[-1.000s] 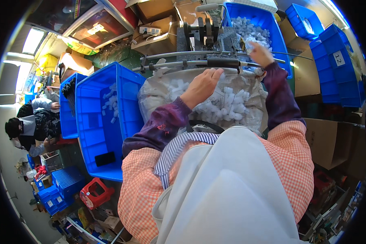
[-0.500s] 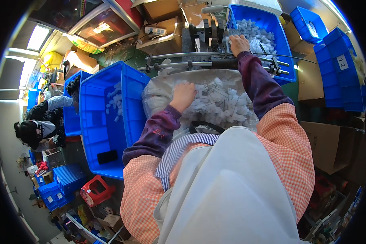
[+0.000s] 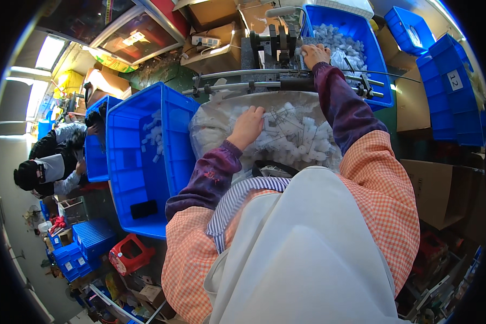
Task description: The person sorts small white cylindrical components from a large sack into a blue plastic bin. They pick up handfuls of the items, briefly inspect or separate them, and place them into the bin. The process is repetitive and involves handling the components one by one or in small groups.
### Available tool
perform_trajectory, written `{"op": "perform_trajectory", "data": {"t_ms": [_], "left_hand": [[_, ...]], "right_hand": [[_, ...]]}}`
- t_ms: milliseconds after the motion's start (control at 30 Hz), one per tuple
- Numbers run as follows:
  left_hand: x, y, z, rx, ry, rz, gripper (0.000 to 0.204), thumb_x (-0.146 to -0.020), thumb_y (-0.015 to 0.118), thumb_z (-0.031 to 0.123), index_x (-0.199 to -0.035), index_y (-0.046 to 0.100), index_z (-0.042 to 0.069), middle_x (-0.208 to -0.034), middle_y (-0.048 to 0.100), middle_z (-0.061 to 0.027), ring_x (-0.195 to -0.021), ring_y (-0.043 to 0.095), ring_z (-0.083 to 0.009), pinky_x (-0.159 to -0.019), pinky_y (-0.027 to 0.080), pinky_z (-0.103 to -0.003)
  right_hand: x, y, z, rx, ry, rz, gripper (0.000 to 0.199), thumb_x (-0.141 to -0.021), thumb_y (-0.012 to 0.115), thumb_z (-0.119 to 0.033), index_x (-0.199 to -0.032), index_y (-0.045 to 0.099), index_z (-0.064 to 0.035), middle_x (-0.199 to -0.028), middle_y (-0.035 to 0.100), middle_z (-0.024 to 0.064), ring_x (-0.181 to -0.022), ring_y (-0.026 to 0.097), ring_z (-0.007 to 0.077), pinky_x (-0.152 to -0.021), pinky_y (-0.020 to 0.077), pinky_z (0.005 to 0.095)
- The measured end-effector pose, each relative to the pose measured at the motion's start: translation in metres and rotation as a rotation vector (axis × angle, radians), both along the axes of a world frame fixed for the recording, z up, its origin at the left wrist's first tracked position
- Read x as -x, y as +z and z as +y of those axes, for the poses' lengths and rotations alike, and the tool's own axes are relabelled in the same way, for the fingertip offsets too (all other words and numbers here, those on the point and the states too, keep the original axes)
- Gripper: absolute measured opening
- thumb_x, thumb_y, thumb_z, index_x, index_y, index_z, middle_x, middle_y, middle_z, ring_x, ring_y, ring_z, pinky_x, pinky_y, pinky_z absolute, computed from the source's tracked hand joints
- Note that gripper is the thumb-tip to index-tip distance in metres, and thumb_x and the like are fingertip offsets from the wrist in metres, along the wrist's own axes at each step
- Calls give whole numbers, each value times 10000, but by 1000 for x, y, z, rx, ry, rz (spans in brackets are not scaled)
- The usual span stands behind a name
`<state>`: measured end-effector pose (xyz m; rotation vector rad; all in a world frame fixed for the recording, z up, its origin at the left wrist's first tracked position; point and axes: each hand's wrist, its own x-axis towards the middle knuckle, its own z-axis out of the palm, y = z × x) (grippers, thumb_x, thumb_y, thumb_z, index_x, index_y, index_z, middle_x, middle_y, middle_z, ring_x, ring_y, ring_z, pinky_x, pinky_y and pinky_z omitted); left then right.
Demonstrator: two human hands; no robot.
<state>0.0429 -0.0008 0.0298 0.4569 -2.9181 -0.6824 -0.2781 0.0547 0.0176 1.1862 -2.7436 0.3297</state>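
Observation:
My left hand (image 3: 248,128) hangs over a pile of small white plastic parts (image 3: 299,137) lying on a clear plastic sheet (image 3: 205,121). Its fingers are curled together, and whatever they pinch is too small to make out. Thin wire-like pieces stick up among the white parts. Farther off, my right hand (image 3: 314,55) rests at the right side of a dark metal machine (image 3: 278,46) with its fingers curled. What those fingers hold is hidden. Two metal rods (image 3: 237,86) run crosswise in front of the machine.
A blue bin (image 3: 137,156) at left contains some white parts and a dark flat object (image 3: 144,209). Another blue bin (image 3: 375,54), full of white parts, stands behind my right hand. A co-worker (image 3: 48,167) sits at far left. A red stool (image 3: 130,254) stands below.
My left hand has moved slightly right, its fingers lifted and drawn together. My right hand has shifted a little left at the machine. The co-worker has changed posture, head lower and arms apart.

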Motion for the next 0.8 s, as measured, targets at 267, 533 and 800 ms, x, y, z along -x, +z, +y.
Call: {"op": "perform_trajectory", "data": {"t_ms": [267, 533, 800], "left_hand": [[0, 9, -4, -145, 7, 177, 222, -778, 532, 64, -997, 520, 29, -948, 552, -175, -923, 525, -355, -784, 430, -405], [5, 28, -2, -29, -47, 255, 199, -757, 506, 10, -951, 543, -11, -920, 548, -180, -884, 534, -346, -775, 436, -394], [-2, 51, -1, -101, -1, 297, 173, -732, 506, -11, -894, 558, 23, -888, 545, -139, -810, 557, -313, -713, 464, -359]], "right_hand": [[-18, 12, 24, 7, -122, 41, 303, -794, 536, -379, -957, 652, -152, -1104, 542, 42, -1116, 380, 253, -931, 237, 439], [-45, 1, -15, 19, -81, 51, 301, -821, 485, -332, -975, 631, -119, -1066, 542, 81, -1093, 393, 273, -906, 251, 447], [-46, 0, -17, 16, -58, 57, 295, -799, 475, -281, -1002, 613, -118, -1062, 548, 92, -1100, 411, 272, -911, 245, 463]]}}
